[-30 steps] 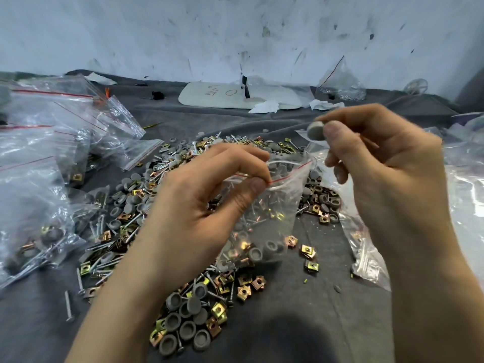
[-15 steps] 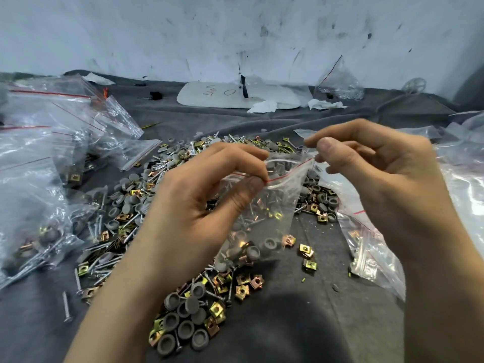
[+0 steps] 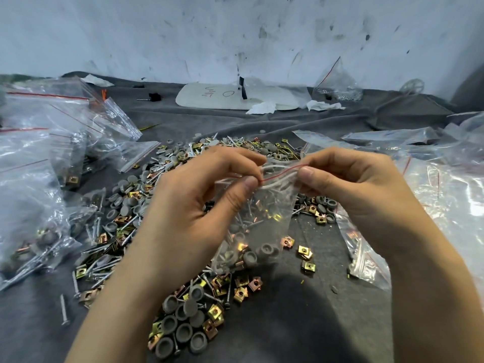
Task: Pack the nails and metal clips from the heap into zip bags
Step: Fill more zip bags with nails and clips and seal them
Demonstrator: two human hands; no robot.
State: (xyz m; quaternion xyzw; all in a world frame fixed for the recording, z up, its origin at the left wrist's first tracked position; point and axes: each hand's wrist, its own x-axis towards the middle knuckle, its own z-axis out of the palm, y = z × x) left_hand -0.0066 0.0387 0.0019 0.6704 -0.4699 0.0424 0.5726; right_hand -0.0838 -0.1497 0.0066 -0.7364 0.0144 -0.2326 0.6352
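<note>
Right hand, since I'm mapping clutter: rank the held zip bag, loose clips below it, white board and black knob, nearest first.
1. zip bag, pinched by the right hand.
2. loose clips, on the cloth just below.
3. white board, at the back.
4. black knob, far back left.

A wrinkled dark grey cloth spreads beneath and around the fingers. Straight beyond the fingers, a flat white rounded board with handwritten marks lies at the foot of a scuffed white wall; a narrow black strip stands on it. 2 crumpled white tissues lie by its near right edge. Beyond-left of the fingers sits a small black knob on a metal pin.
</note>
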